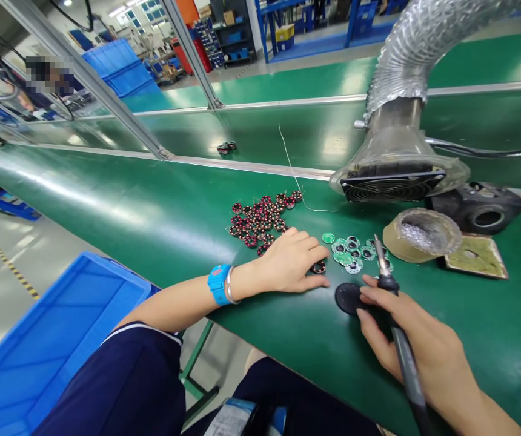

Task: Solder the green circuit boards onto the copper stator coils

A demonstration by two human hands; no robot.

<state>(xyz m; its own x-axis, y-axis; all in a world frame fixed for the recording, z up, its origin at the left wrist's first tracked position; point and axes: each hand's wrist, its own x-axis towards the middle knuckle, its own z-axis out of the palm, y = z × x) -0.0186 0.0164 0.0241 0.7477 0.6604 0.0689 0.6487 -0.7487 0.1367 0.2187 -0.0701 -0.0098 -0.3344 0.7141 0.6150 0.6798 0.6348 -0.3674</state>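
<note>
My left hand (pixel 291 261) lies palm down over the green bench, its fingers curled around a small copper-wound coil (pixel 318 267) near the fingertips. Behind it is a pile of similar red and copper coils (pixel 260 219). My right hand (pixel 417 336) holds a soldering iron (pixel 404 357) between thumb and fingers, its metal tip pointing up and away. Beside the right fingertips sits a round black disc (pixel 348 298), touched or nearly touched by them. Several small green and white round boards (pixel 346 253) lie between the hands, just beyond the disc.
A fume hood (pixel 390 151) on a foil duct hangs at the back right. Under it stand a cardboard ring of solder scraps (pixel 421 235), a sponge tray (pixel 477 255) and a black iron stand (pixel 478 209). A thin solder wire (pixel 293 172) curls upward. A blue bin (pixel 60 345) stands lower left.
</note>
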